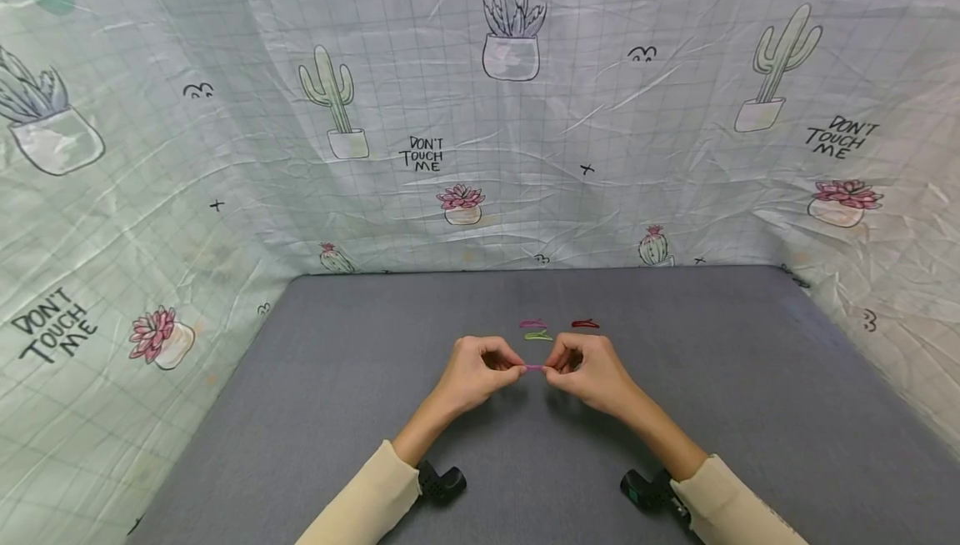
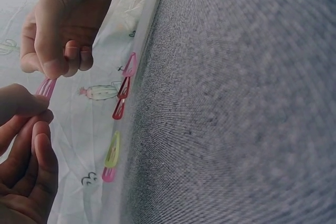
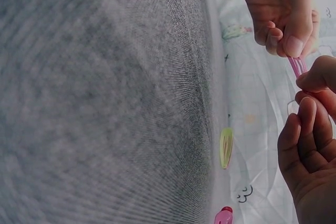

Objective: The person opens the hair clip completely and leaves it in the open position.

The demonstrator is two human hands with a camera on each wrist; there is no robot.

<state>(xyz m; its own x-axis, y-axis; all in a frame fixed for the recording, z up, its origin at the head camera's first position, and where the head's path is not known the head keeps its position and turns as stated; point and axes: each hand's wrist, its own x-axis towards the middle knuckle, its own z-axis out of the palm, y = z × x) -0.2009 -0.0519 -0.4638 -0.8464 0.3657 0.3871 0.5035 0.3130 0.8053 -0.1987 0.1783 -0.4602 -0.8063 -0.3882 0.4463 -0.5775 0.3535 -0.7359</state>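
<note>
A pink snap hair clip (image 1: 534, 367) is stretched between my two hands above the grey table. The left hand (image 1: 474, 372) pinches one end between thumb and fingertips. On the other end, the thumb and fingers of the right hand (image 1: 594, 370) pinch likewise. The clip's slotted middle (image 2: 47, 87) shows between the fingers in the left wrist view, and its ends are hidden by the fingertips. Just beyond the hands lie a yellow-green hair clip (image 1: 537, 336), another pink clip (image 1: 533, 324) and, behind the right hand, red clip pieces (image 1: 585, 324).
The grey tabletop (image 1: 360, 337) extends around both hands. A pale sheet (image 1: 570, 112) printed with cacti hangs along the back and both sides. Black wrist devices (image 1: 442, 482) sit beneath the cream sleeves (image 1: 367, 499).
</note>
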